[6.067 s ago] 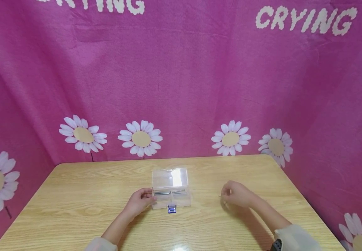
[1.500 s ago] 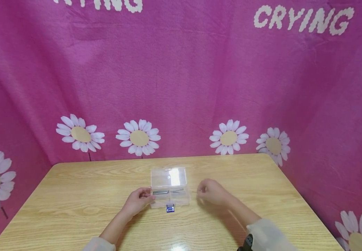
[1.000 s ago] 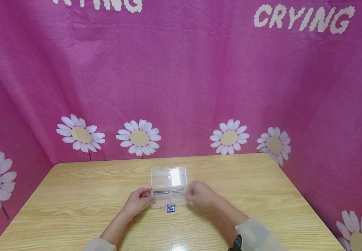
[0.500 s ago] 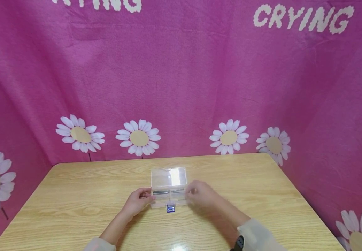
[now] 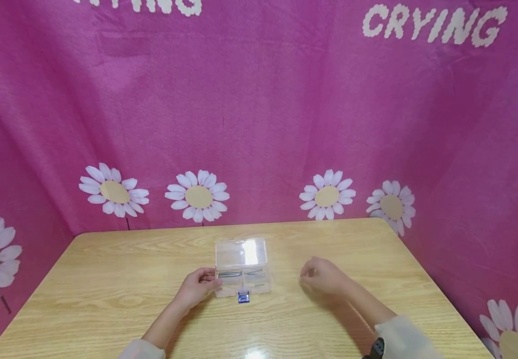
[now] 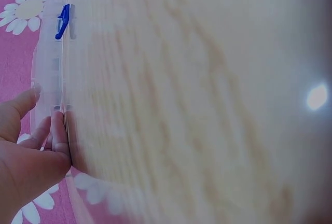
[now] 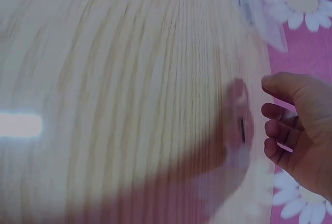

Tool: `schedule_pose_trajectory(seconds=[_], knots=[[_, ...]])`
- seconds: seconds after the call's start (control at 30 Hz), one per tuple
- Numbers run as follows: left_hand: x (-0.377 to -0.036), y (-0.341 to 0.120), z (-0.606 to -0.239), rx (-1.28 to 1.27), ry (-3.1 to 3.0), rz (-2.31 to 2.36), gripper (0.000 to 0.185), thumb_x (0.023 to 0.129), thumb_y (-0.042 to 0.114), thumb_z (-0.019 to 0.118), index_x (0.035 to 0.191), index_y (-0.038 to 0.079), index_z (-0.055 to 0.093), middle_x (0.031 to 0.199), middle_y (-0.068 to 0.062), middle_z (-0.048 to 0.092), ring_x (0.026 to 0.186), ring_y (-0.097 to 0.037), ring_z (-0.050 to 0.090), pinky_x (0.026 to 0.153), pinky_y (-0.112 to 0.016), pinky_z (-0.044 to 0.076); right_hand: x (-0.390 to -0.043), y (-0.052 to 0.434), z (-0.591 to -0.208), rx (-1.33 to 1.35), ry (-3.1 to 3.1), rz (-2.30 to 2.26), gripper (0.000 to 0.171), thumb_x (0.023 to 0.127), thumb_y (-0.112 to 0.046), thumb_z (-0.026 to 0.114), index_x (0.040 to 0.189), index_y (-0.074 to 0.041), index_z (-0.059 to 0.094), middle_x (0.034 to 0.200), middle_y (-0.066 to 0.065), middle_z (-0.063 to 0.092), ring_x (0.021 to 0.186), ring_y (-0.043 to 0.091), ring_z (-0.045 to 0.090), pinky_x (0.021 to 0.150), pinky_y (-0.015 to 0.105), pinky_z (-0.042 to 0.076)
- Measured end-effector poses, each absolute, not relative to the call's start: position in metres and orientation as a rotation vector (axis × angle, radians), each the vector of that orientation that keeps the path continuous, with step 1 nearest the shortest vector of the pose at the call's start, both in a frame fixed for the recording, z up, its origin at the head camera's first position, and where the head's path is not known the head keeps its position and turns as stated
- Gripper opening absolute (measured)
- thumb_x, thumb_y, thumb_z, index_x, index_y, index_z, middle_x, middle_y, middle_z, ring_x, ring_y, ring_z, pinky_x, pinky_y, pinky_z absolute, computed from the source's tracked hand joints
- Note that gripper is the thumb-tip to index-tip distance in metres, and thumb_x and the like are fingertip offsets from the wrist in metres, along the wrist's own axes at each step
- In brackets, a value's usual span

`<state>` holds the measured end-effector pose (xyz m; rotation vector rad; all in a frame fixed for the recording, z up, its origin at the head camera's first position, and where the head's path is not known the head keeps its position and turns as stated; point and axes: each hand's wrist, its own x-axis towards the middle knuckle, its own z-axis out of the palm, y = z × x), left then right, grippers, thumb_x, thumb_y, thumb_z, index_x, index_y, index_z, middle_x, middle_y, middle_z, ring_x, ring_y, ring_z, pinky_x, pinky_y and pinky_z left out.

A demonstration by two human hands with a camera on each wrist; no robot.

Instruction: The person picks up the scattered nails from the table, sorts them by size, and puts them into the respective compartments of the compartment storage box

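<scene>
A clear plastic box (image 5: 256, 288) stands on the table with its lid (image 5: 229, 253) raised and its blue latch (image 5: 243, 297) hanging at the front. My left hand (image 5: 198, 286) grips the box's left end, thumb and fingers on either side of it. Thin metal pins (image 5: 230, 274) lie in the back left compartment, a few more in the back right, and a small pin (image 5: 259, 285) in the front right one. My right hand (image 5: 323, 275) hovers right of the box, fingers loosely curled and holding nothing. Beside it a small dark pin (image 7: 242, 129) lies on the table.
The light wooden table (image 5: 128, 289) reaches back to a pink curtain (image 5: 259, 124) printed with daisies and white letters. The curtain also closes in both sides. A dark watch (image 5: 377, 347) sits at my right sleeve (image 5: 404, 339).
My right hand came left to the box, reached into its right side, then moved back right without a pin. A small pin now lies in the front right compartment. The left hand stayed put.
</scene>
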<state>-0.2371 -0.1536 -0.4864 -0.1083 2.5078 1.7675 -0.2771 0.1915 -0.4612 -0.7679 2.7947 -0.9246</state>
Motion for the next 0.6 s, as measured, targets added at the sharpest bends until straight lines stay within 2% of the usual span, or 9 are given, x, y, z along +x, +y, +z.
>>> schedule_pose_trajectory(seconds=[0.13, 0.3, 0.6], knots=[[-0.238, -0.154, -0.487, -0.105, 2.514, 1.759, 0.042, 0.082, 0.011, 0.069, 0.119, -0.007, 0.056, 0.095, -0.012, 0.061, 0.083, -0.015, 0.054, 0.067, -0.022, 0.044, -0.278, 0.212, -0.462, -0.796, 2.814, -0.86, 0.004, 0.081, -0.016, 0.068, 0.081, -0.012, 0.069, 0.078, -0.004, 0.058, 0.073, 0.006, 0.049, 0.066, 0.022, 0.043], [-0.238, -0.153, -0.487, -0.105, 2.508, 1.759, 0.043, 0.083, 0.011, 0.069, 0.119, -0.007, 0.056, 0.095, -0.012, 0.061, 0.082, -0.015, 0.054, 0.066, -0.021, 0.044, -0.275, 0.232, -0.46, -0.815, 2.81, -0.831, 0.004, 0.08, -0.013, 0.068, 0.078, -0.01, 0.068, 0.076, -0.004, 0.059, 0.073, 0.004, 0.049, 0.066, 0.022, 0.043], [-0.236, -0.153, -0.485, -0.116, 2.485, 1.782, 0.042, 0.083, 0.011, 0.068, 0.119, -0.007, 0.056, 0.095, -0.012, 0.06, 0.082, -0.015, 0.053, 0.063, -0.019, 0.044, -0.269, 0.239, -0.46, -0.834, 2.788, -0.82, 0.004, 0.079, -0.01, 0.066, 0.082, -0.008, 0.068, 0.079, -0.004, 0.061, 0.076, 0.007, 0.052, 0.07, 0.025, 0.046]])
